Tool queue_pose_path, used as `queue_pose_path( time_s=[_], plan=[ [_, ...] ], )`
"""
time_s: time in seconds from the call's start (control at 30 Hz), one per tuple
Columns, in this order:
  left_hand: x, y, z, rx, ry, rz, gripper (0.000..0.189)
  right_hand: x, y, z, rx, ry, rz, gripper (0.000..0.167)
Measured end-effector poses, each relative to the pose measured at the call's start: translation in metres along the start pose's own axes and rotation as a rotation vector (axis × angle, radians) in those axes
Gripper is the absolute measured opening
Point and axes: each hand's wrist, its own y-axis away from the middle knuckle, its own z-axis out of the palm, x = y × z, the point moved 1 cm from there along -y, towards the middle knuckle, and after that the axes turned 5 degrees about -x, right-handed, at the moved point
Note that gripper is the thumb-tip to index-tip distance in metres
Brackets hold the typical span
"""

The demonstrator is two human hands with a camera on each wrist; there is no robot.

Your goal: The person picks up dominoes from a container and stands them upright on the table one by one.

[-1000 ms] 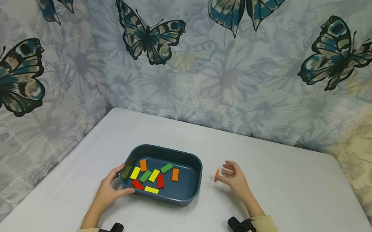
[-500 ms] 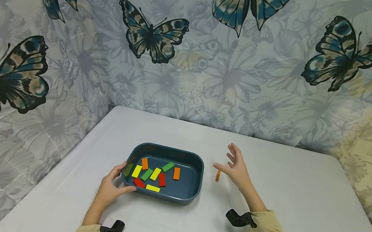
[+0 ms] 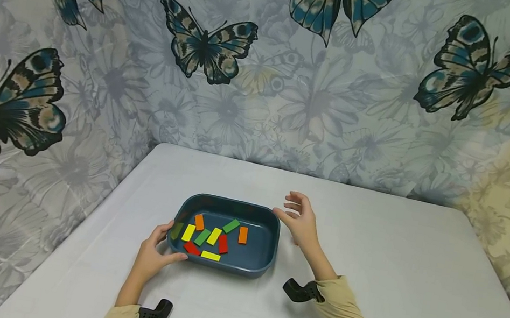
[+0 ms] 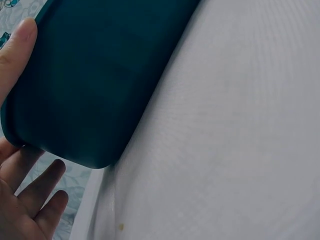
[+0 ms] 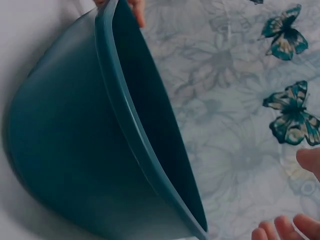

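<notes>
A dark blue tray point(image 3: 248, 258) holds several small rectangular blocks, among them a red block point(image 3: 223, 244), a green block point(image 3: 231, 226), a yellow block point(image 3: 213, 236) and an orange block point(image 3: 243, 235). My left hand point(image 3: 151, 259) grips its left end, thumb at the front rim. The left wrist view shows the thumb on one side of the tray point(image 4: 100, 85) and fingers at the other. My right hand point(image 3: 301, 225) hovers by the far right corner, fingers loosely spread and holding nothing. Almost hidden behind it, an upright orange block point(image 3: 296, 243) stands on the table.
A white-covered table point(image 3: 371, 240) lies under everything. Behind it hangs a cloth point(image 3: 311, 107) printed with butterflies and flowers. Each wrist bears a black camera mount, such as the right one point(image 3: 302, 291).
My right hand has let go of the orange block, leaving it upright on the table, then moved left to the tray's right end. The left hand has stayed on the tray.
</notes>
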Motion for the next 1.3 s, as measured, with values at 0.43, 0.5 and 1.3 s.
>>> queue_pose_path(
  time_s=[0.43, 0.5, 1.3],
  plan=[
    [0.000, 0.004, 0.001, 0.005, -0.001, -0.020, 0.075, 0.036, -0.010, 0.045, -0.061, 0.252, -0.117, 0.013],
    [-0.011, 0.004, 0.001, 0.007, 0.000, -0.022, 0.076, 0.037, -0.011, 0.047, -0.052, 0.296, -0.104, 0.014],
    [-0.002, -0.005, -0.002, -0.014, -0.023, 0.012, 0.071, 0.045, -0.017, 0.080, -0.249, 1.121, 0.127, 0.040]
  ],
)
